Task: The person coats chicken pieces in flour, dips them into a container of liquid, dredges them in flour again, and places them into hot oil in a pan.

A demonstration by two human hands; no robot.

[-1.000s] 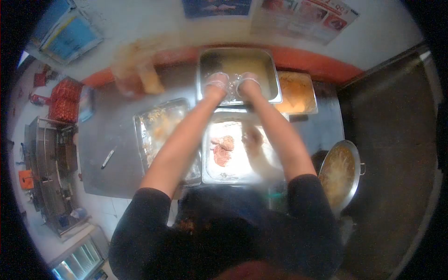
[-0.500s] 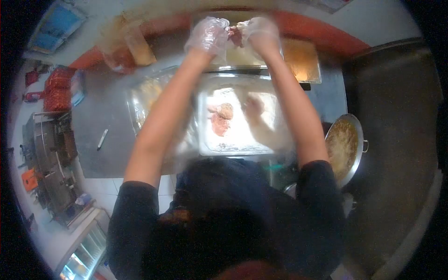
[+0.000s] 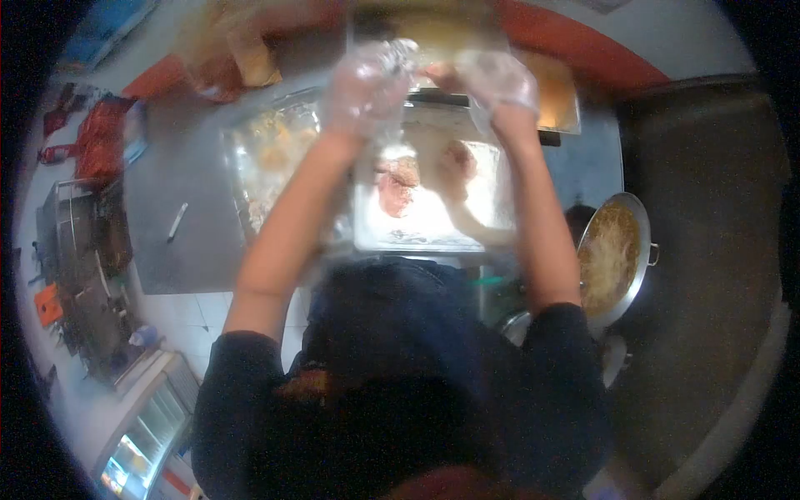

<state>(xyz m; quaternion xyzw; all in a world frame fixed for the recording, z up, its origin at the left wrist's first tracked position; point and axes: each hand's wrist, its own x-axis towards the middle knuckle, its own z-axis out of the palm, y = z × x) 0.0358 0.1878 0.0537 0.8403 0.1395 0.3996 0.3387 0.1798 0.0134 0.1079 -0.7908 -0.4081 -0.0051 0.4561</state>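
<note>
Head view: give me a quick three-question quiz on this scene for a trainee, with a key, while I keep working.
1. What covers the left hand and the right hand?
2. True or false: the pen lies to the left of the tray with raw meat in it.
3. Where is the round pan relative to that tray?
A) to its left
B) to its right
C) inside it

Key: 1. Clear gloves. 2. True. 3. B.

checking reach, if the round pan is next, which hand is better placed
Probably the right hand: the round pan is on that side, and the left hand is farther away.
</note>
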